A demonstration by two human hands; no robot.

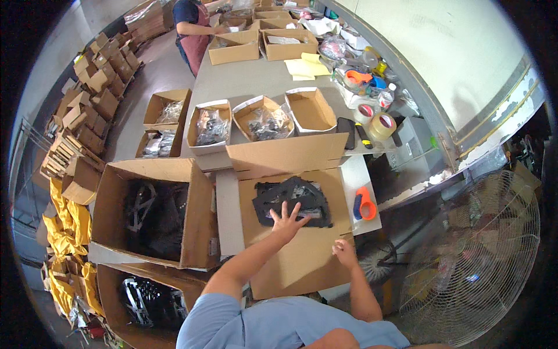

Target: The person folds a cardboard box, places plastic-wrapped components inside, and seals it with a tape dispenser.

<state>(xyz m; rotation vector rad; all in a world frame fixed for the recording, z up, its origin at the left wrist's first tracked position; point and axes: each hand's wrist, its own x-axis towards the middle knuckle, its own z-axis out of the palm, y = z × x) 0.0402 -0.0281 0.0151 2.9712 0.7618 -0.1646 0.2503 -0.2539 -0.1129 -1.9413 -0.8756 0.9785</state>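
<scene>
My left hand point(285, 225) lies with spread fingers on the near edge of a stack of black frame-like parts point(290, 195), with a clear plastic bag of small pieces point(314, 210) partly showing among them. The stack rests on an unfolded brown cardboard sheet point(290, 267), whose far flap point(285, 154) stands up. Near the sheet's right edge is my right hand point(344, 252), its fingers curled in. Whatever those fingers may hold is hidden.
Left of the sheet stands a deep carton point(197, 221) of black parts; a second carton point(110, 291) sits nearer. Small boxes point(209, 145) with bagged hardware line the far side. An orange tape dispenser point(366, 206) lies right, beyond it a large caged fan point(476, 262). Another person point(195, 35) works farther off.
</scene>
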